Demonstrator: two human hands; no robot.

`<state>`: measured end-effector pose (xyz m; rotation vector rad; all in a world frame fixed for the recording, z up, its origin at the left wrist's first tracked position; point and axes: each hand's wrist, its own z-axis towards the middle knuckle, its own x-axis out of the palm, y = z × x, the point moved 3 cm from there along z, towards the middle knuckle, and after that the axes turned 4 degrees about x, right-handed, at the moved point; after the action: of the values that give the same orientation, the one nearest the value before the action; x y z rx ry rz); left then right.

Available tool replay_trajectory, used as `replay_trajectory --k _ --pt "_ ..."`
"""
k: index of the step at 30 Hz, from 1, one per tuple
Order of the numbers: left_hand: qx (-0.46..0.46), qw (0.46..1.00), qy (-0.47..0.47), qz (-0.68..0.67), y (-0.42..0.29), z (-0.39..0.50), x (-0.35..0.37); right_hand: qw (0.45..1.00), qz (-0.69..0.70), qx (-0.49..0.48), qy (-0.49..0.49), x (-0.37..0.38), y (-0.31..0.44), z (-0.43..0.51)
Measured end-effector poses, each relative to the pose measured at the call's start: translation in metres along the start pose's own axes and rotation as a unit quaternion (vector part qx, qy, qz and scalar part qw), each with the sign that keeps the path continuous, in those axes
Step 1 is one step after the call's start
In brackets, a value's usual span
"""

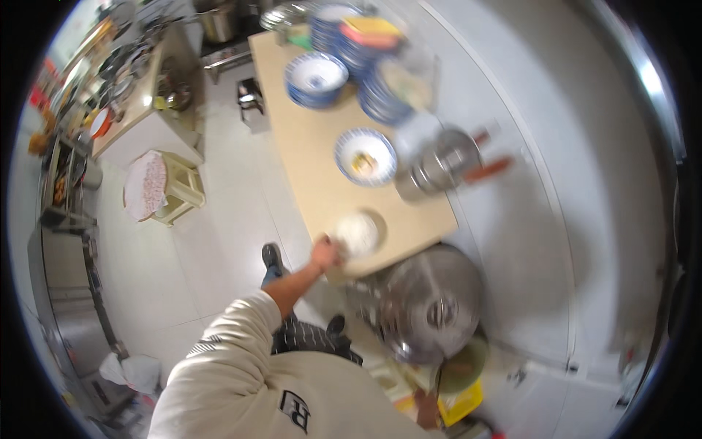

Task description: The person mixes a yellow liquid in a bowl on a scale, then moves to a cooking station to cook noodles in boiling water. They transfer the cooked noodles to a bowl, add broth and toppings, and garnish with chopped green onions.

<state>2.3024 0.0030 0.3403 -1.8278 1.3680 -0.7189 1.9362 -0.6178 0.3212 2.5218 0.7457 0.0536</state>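
My left hand (326,253) grips the near edge of a round bowl (356,235) heaped with a white substance, blurred by motion. The bowl is over the corner of a pale wooden table (307,164). Beyond it on the table sits a blue-rimmed white bowl (366,157) with a small yellowish and pale portion of food in it. My right hand (428,409) is low at the right, partly hidden by my body, beside a greenish round vessel (465,366). Whether its fingers hold the vessel's rim cannot be made out.
Stacked blue-and-white bowls (316,79) fill the table's far end. A metal pot with a reddish handle (439,164) stands along its wall side. A large lidded steel pot (433,307) stands off the near end. On the left are a plastic stool (184,189) and a cluttered counter (137,93).
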Motion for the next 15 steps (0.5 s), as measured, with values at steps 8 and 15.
replay_trajectory --k 8,15 --pt "-0.195 0.923 0.229 -0.238 -0.053 0.023 -0.118 0.822 -0.536 -0.185 0.050 0.354 -0.128 -0.148" --pt "-0.076 0.932 0.222 -0.277 -0.170 0.108 -0.372 0.624 -0.666 -0.386 0.132 0.617 -0.177 -0.257"
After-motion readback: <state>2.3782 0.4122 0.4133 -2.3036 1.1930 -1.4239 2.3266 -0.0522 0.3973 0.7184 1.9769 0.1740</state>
